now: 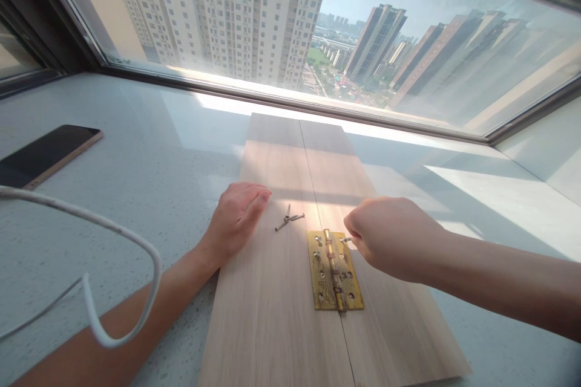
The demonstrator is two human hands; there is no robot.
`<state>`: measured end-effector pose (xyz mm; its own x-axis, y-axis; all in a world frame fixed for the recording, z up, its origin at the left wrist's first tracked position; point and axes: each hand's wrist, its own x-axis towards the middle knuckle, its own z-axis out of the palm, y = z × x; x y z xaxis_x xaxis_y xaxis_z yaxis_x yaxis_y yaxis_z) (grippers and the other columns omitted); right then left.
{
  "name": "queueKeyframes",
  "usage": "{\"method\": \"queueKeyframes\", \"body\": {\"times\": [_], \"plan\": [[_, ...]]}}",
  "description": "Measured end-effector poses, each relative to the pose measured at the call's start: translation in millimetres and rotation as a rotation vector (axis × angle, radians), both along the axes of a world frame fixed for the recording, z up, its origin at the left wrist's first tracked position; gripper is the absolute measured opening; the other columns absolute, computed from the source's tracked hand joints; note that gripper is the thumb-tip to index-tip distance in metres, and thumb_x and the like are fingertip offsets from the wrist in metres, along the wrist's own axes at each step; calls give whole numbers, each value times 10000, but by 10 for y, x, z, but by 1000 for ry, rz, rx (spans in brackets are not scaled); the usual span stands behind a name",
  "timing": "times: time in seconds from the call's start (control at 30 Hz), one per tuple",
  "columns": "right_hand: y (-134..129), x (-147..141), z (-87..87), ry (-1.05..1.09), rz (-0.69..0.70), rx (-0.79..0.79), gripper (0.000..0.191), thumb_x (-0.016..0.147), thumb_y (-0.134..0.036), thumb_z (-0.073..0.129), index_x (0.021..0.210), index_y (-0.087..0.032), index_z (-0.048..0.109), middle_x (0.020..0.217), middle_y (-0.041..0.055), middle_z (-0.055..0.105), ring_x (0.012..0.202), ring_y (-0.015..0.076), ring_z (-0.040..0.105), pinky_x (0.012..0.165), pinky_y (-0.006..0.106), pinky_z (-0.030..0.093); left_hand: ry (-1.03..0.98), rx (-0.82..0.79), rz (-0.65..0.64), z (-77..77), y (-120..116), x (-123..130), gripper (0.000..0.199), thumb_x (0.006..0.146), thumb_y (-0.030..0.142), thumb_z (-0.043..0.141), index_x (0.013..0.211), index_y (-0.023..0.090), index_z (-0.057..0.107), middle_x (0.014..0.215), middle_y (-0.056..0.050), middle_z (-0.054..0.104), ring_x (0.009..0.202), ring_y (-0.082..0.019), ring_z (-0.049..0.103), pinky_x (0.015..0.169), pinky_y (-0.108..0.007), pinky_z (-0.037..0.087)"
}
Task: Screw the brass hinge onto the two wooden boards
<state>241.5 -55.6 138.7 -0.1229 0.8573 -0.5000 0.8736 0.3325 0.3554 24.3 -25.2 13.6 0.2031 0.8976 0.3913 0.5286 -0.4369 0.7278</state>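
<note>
A brass butt hinge (336,272) lies unfolded across the seam between two pale wooden boards (272,314). Two screws (316,253) stick up from the upper holes of its left leaf; several other holes show bare. Beside the upper right of the hinge, my right hand (390,239) is closed, pinching a small metal screw (346,240) at the upper hole of the right leaf. My left hand (240,214) rests at the left board's edge, thumb pressed to curled fingers; whatever they hold, if anything, is hidden. Between my hands lie loose screws (289,219) in a small pile.
A dark phone (49,154) lies on the speckled white sill (181,151) at the left. A white cable (157,260) loops in front of my left forearm. Behind the boards runs the window frame (290,103), with tall buildings outside.
</note>
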Motion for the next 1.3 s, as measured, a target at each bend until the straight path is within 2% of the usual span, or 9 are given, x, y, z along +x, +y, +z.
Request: {"method": "queueKeyframes", "body": {"times": [0.17,0.33,0.47,0.57,0.67,0.8,0.93,1.17,1.3], "plan": [[126,-5,-16,74,-166,-33,92,694,-120,578,622,-178,581,740,73,596,632,195,554,489,290,325,11,13,2,-5,6,-4,402,976,418,350,949,195,684,1060,-54,709,1068,-220,589,949,-367,411],[200,168,-36,215,-307,-102,116,729,-250,612,629,-192,615,696,51,634,554,171,554,458,284,356,7,17,-2,-19,17,-10,406,977,420,342,948,200,682,1052,-49,711,1057,-215,594,939,-362,421],[70,444,-124,365,-297,-35,197,810,-318,529,658,-215,598,702,14,630,568,145,528,486,277,356,4,14,6,-18,15,-7,412,976,425,343,944,200,686,1047,-49,711,1058,-215,594,944,-369,424],[-84,742,-331,469,-279,18,223,844,-294,493,665,-216,600,708,3,636,621,140,532,556,280,384,-4,25,12,-14,16,3,393,975,409,354,951,198,684,1050,-54,708,1061,-214,591,952,-373,425],[-180,1002,-592,772,-191,94,237,865,-337,519,699,-218,639,728,11,652,672,152,558,613,288,407,-4,29,27,-15,13,11,367,974,398,365,984,202,675,1078,-58,696,1088,-212,573,970,-375,421],[-163,1111,-804,881,-14,185,259,888,-351,528,708,-205,644,713,21,641,656,149,539,617,293,391,-8,29,34,-30,9,7,369,969,416,377,1019,196,668,1105,-68,679,1119,-216,551,998,-384,408],[-122,1100,-848,898,61,204,239,895,-333,529,740,-209,661,719,17,646,653,147,535,619,292,387,-14,19,25,-44,24,0,381,971,423,371,1034,191,666,1120,-70,668,1133,-214,540,1011,-383,400],[-210,1063,-827,924,34,202,239,885,-314,531,729,-202,672,691,10,642,628,139,541,601,291,385,-11,14,10,-38,15,9,382,972,409,368,1043,176,662,1127,-84,660,1139,-218,530,1025,-400,386],[-222,1030,-793,928,-16,179,195,867,-288,536,775,-206,687,743,11,671,676,149,576,640,296,417,-17,14,10,-40,3,8,380,966,416,375,1035,179,664,1120,-84,664,1138,-223,533,1025,-406,394]]}}
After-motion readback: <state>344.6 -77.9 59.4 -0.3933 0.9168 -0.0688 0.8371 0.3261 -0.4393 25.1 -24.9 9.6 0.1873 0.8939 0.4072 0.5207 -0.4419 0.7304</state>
